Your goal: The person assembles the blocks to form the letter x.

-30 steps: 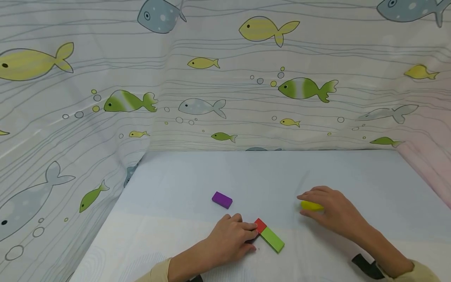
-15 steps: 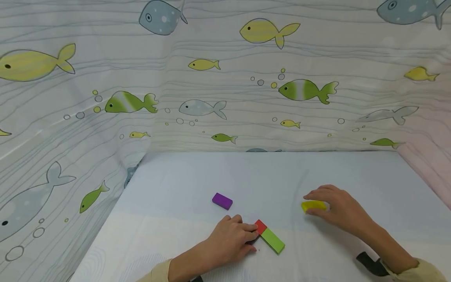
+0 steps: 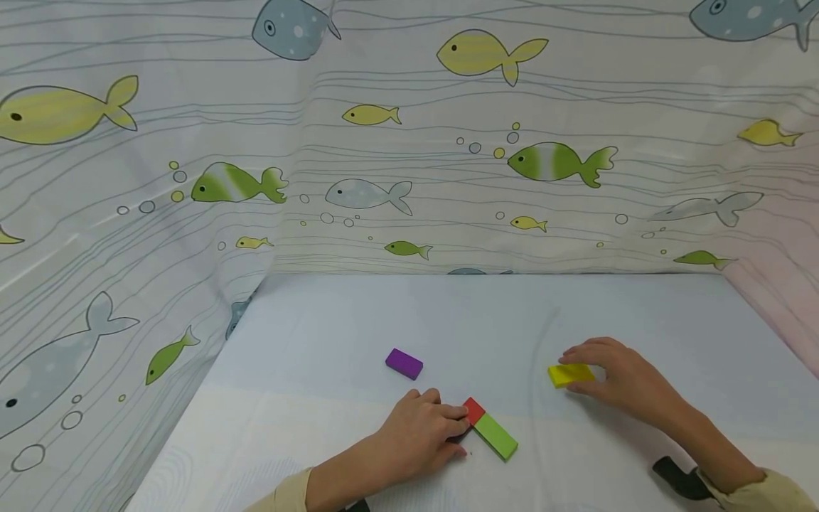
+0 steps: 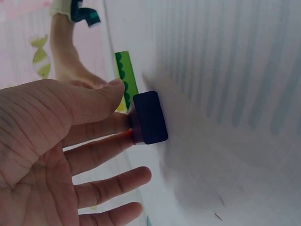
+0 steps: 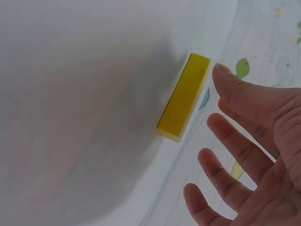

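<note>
My left hand (image 3: 416, 435) rests near the front middle of the table, index fingertip at a red block (image 3: 474, 409). That block meets the end of a light green block (image 3: 496, 436). In the left wrist view, straight fingers touch a dark block (image 4: 151, 117); the thumb stays off it. Most of that dark block is hidden under the hand in the head view. Beside a yellow block (image 3: 568, 375) on the right is my right hand (image 3: 630, 377). The right wrist view shows its fingers (image 5: 240, 146) loosely spread, apart from the yellow block.
A purple block (image 3: 404, 364) lies alone behind my left hand. The blocks sit on a white-covered table (image 3: 320, 320). At its back and left hangs a fish-patterned curtain (image 3: 358, 156). A black strap (image 3: 681, 479) shows at the right wrist.
My right hand has drawn back to the right, uncovering more of the yellow block and letting go of it. The left hand and the other blocks have stayed put.
</note>
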Tool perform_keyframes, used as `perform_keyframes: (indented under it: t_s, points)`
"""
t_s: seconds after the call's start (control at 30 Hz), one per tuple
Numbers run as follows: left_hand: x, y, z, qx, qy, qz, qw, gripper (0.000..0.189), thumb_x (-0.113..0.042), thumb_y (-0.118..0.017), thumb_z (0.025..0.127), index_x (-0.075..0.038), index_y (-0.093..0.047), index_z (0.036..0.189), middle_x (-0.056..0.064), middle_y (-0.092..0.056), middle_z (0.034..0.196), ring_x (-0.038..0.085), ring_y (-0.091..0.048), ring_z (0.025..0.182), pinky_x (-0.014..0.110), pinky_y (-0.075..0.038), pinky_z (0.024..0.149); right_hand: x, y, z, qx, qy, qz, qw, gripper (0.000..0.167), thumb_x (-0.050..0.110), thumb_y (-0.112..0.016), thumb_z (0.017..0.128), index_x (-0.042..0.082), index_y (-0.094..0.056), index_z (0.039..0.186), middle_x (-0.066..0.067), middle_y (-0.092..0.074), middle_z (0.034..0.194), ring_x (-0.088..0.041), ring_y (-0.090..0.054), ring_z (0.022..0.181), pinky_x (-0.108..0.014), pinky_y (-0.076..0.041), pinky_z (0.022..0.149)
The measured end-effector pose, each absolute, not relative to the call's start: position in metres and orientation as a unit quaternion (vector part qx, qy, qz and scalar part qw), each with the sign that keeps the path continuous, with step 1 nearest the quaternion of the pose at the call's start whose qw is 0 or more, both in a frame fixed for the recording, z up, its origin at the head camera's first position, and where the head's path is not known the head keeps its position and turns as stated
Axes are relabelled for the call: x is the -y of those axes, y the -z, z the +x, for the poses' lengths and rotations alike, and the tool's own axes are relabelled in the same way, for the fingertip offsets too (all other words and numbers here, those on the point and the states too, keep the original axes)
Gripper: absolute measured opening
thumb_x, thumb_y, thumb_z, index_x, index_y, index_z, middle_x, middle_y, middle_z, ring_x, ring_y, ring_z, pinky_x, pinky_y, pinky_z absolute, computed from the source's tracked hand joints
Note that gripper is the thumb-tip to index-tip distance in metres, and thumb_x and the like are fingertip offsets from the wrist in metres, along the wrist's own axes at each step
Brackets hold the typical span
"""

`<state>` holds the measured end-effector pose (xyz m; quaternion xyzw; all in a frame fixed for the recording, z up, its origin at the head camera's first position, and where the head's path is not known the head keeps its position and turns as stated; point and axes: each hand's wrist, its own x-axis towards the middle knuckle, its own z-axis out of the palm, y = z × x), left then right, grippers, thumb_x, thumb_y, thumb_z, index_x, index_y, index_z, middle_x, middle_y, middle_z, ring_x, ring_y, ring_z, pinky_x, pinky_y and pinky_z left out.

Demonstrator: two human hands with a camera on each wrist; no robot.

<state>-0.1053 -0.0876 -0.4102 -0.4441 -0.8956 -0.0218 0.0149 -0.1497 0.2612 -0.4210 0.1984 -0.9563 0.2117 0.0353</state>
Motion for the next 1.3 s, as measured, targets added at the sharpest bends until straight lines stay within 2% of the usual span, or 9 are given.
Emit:
perform_keyframes:
  t_s: [0.3,1.0,1.3]
  points:
    - [0.0856,0.4111,-0.1052,0.895,0.020,-0.446,0.025,0.032,-0.042,-0.074,0.087,-0.027,-0.075,0.115,-0.012,-0.066,0.122,0.009,-0.051,0.081,0.018,-0.026,0.060,-0.2646,0.4213,-0.1525,0.955,-0.221,0.196,0.017,0.039,0.018,-0.088,0.072,0.021,-0.076,0.109,0.002,-0.067,0.114,-0.031,-0.054,0.114,-0.055,-0.048,0.087]
    - [0.0865,0.4101,-0.1040,0.897,0.024,-0.441,0.019,0.032,-0.042,-0.074,0.087,-0.027,-0.075,0.116,-0.012,-0.066,0.122,0.008,-0.050,0.080,0.018,-0.026,0.059,-0.2647,0.4267,-0.1544,0.944,-0.278,0.175,-0.037,0.037,0.018,-0.087,0.074,0.023,-0.075,0.108,-0.001,-0.068,0.115,-0.033,-0.057,0.111,-0.058,-0.045,0.090]
    - [0.0875,0.4093,-0.1031,0.898,0.023,-0.440,0.014,0.033,-0.041,-0.074,0.087,-0.028,-0.074,0.117,-0.012,-0.066,0.123,0.008,-0.050,0.080,0.019,-0.026,0.059,-0.2649,0.4297,-0.1544,0.942,-0.290,0.165,-0.037,0.041,0.008,-0.086,0.073,0.018,-0.074,0.110,-0.004,-0.068,0.116,-0.036,-0.056,0.114,-0.061,-0.042,0.092]
